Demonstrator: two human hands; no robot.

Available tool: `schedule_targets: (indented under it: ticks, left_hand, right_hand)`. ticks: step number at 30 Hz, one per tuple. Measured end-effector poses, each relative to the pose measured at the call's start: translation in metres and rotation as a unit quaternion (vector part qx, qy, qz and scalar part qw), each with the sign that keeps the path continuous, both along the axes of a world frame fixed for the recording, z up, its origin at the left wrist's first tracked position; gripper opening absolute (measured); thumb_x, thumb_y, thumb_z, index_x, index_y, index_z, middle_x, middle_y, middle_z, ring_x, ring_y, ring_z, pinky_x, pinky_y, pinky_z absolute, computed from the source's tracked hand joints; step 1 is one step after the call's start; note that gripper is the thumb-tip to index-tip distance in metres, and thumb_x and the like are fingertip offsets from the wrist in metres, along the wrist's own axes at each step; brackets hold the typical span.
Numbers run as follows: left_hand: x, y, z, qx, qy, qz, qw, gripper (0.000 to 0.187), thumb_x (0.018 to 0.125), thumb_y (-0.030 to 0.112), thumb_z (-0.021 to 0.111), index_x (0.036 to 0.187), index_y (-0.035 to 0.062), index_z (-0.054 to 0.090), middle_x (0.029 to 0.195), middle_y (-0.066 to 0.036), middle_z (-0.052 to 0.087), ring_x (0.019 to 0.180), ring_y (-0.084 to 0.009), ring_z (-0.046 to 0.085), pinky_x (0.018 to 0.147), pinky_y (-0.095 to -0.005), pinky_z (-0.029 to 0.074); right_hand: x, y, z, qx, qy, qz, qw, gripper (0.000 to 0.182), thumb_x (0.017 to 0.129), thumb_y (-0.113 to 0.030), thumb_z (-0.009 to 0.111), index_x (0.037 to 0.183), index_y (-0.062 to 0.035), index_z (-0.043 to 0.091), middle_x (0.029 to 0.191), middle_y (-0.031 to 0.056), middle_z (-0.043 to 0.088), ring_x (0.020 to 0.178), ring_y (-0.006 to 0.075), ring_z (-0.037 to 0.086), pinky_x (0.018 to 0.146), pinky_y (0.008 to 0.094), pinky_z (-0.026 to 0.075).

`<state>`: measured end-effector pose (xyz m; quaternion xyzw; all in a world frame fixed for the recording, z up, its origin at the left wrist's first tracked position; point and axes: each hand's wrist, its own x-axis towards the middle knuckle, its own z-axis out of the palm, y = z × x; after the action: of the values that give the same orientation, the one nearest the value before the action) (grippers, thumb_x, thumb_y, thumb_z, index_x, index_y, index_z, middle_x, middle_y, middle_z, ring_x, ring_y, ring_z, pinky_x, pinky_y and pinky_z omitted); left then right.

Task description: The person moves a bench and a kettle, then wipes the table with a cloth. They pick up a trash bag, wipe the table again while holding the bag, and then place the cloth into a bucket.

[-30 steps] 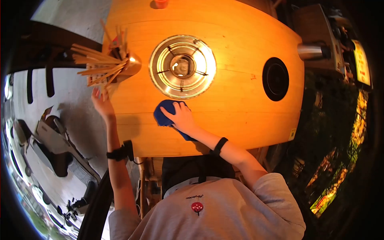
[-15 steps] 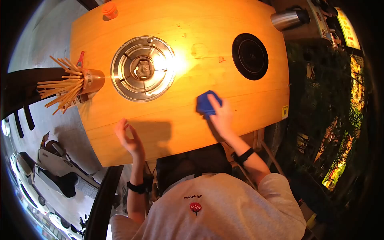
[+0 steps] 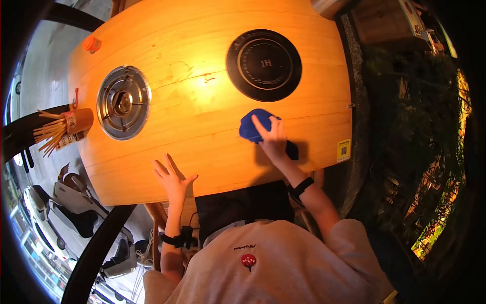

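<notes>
A blue cloth (image 3: 249, 129) lies bunched on the wooden table (image 3: 202, 116), under the fingers of my right hand (image 3: 273, 139), which press it against the surface. My left hand (image 3: 173, 180) is by the near edge of the table, fingers spread and holding nothing. Beyond the cloth is a round black hotplate (image 3: 264, 65) set in the tabletop. A round metal burner (image 3: 124, 103) with a ring lies up and to the left of my left hand.
At the left edge stands a holder (image 3: 79, 120) full of wooden chopsticks (image 3: 50, 133). An orange-red container (image 3: 91, 44) sits at the far left. A yellow sticker (image 3: 343, 150) marks the right corner. Part of a metal jug (image 3: 329, 7) shows at the top.
The view has shifted toward the right side of the table. My right hand and the cloth are now just below the black hotplate. My left hand has spread its fingers and lowered toward the table.
</notes>
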<state>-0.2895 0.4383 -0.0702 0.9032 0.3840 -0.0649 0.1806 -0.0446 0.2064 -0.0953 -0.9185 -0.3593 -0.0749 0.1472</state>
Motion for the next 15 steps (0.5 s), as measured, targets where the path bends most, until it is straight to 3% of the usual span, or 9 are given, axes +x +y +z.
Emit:
schedule_targets:
  ticks: [2,4,7,9,10,12,15]
  left_hand:
    - [0.01,-0.029,-0.004,-0.004,0.079,0.012,0.997,0.133,0.045,0.04,0.089,0.15,0.0199,0.011,0.152,-0.026,0.004,0.129,-0.0571,0.019,0.096,-0.0625,0.034]
    - [0.023,-0.039,-0.009,-0.005,0.129,0.017,0.992,0.133,0.045,0.039,0.089,0.15,0.0212,0.009,0.152,-0.025,0.0,0.129,-0.0603,0.016,0.094,-0.0654,0.034]
    - [0.018,-0.044,-0.013,-0.008,0.155,0.016,0.988,0.135,0.045,0.037,0.09,0.15,0.0224,0.006,0.152,-0.025,-0.004,0.129,-0.0623,0.014,0.091,-0.0686,0.035]
    - [0.014,-0.043,-0.018,0.002,0.16,0.008,0.987,0.136,0.045,0.038,0.089,0.15,0.0222,0.005,0.153,-0.025,-0.005,0.13,-0.0615,0.013,0.09,-0.0681,0.036]
    - [0.012,-0.043,-0.02,0.011,0.167,0.003,0.986,0.135,0.046,0.039,0.089,0.15,0.0218,0.005,0.153,-0.024,-0.004,0.13,-0.0605,0.013,0.09,-0.0666,0.037]
    - [0.014,-0.041,-0.024,0.022,0.171,-0.005,0.985,0.135,0.046,0.04,0.089,0.15,0.0208,0.005,0.153,-0.024,-0.004,0.131,-0.0596,0.014,0.091,-0.0652,0.038]
    - [0.008,-0.042,-0.021,0.026,0.17,-0.016,0.985,0.135,0.046,0.04,0.088,0.15,0.0194,0.005,0.153,-0.024,-0.004,0.13,-0.06,0.015,0.092,-0.0651,0.037]
  right_hand:
    - [0.032,-0.038,0.002,-0.003,0.014,-0.044,0.999,0.075,0.052,-0.027,0.081,0.123,-0.0281,0.06,0.105,0.0125,0.049,0.09,0.0314,0.051,0.074,0.0398,0.047]
    - [0.055,-0.06,0.0,-0.025,0.025,-0.038,0.999,0.075,0.051,-0.024,0.081,0.123,-0.0272,0.06,0.104,0.0123,0.05,0.091,0.0319,0.05,0.074,0.04,0.047]
    - [0.055,-0.061,0.014,0.049,0.093,-0.023,0.994,0.072,0.051,-0.023,0.081,0.12,-0.026,0.061,0.101,0.012,0.05,0.09,0.0325,0.051,0.074,0.0406,0.047]
    - [0.025,-0.04,0.029,0.135,0.071,0.055,0.987,0.064,0.053,-0.031,0.08,0.115,-0.0251,0.065,0.097,0.0111,0.05,0.087,0.031,0.051,0.07,0.0405,0.046]
    - [0.006,-0.033,0.041,0.15,0.113,0.108,0.976,0.055,0.06,-0.032,0.074,0.114,-0.0255,0.065,0.096,0.0111,0.05,0.084,0.0301,0.05,0.069,0.0397,0.045]
    - [-0.042,-0.024,0.032,0.116,0.136,0.183,0.967,0.045,0.072,-0.022,0.06,0.116,-0.0251,0.063,0.094,0.0111,0.048,0.083,0.029,0.047,0.07,0.0372,0.044]
    - [-0.081,-0.033,0.012,0.032,0.126,0.269,0.954,0.05,0.073,-0.024,0.06,0.123,-0.0275,0.059,0.109,0.0114,0.051,0.093,0.0301,0.047,0.078,0.0437,0.04]
